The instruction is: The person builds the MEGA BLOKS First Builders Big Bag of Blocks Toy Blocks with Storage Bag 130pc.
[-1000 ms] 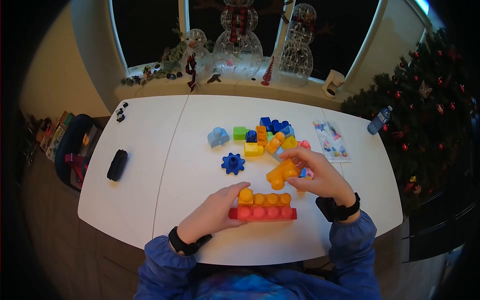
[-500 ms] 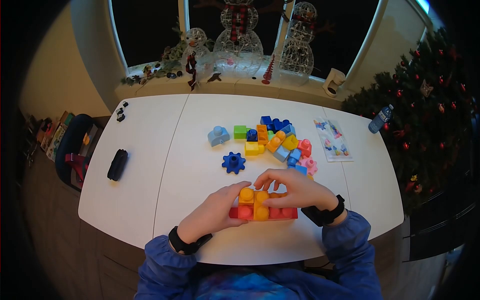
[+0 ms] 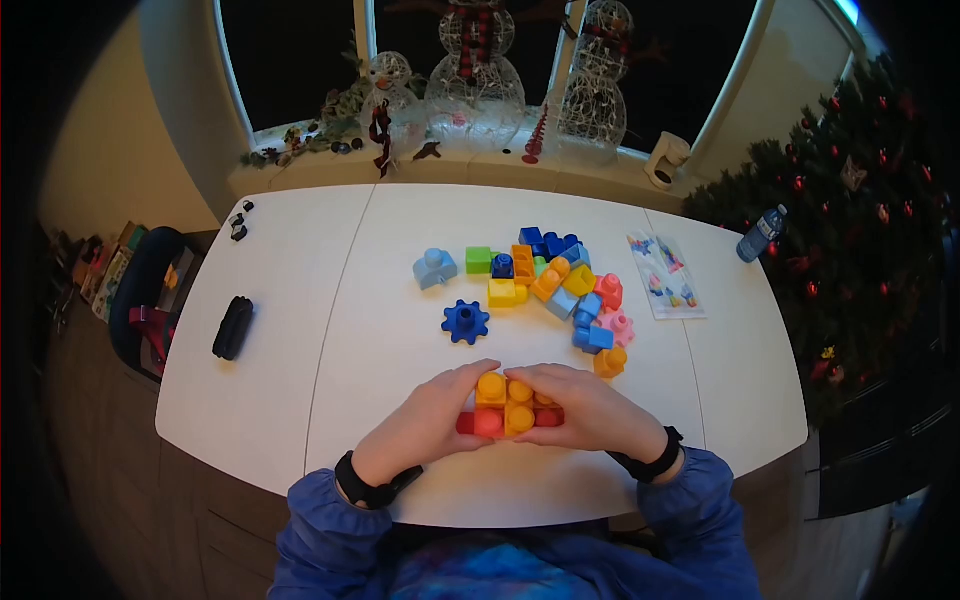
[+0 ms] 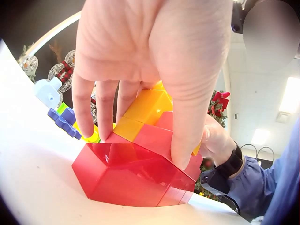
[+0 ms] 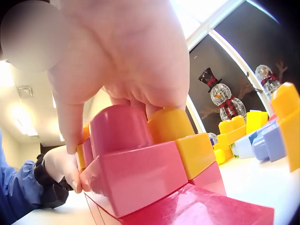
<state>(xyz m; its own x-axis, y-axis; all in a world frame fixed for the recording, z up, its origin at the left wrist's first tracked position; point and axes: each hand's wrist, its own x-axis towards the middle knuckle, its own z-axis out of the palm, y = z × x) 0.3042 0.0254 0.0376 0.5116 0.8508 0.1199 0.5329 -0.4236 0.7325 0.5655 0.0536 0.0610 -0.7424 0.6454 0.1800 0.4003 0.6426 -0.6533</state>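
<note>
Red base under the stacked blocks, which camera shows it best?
Left wrist view: the red base looms large, its slanted faces plain. The head view shows only small parts; the right wrist view, one part cropped below.

Red is running beneath orange on the stack (image 3: 519, 404)! From there, the gear (image 3: 466, 322) is showing deep blue at eleven o'clock, blocks (image 3: 608, 291) are showing pink at two, a scarf (image 3: 477, 45) is sporting red-and-black checks at twelve.
</note>
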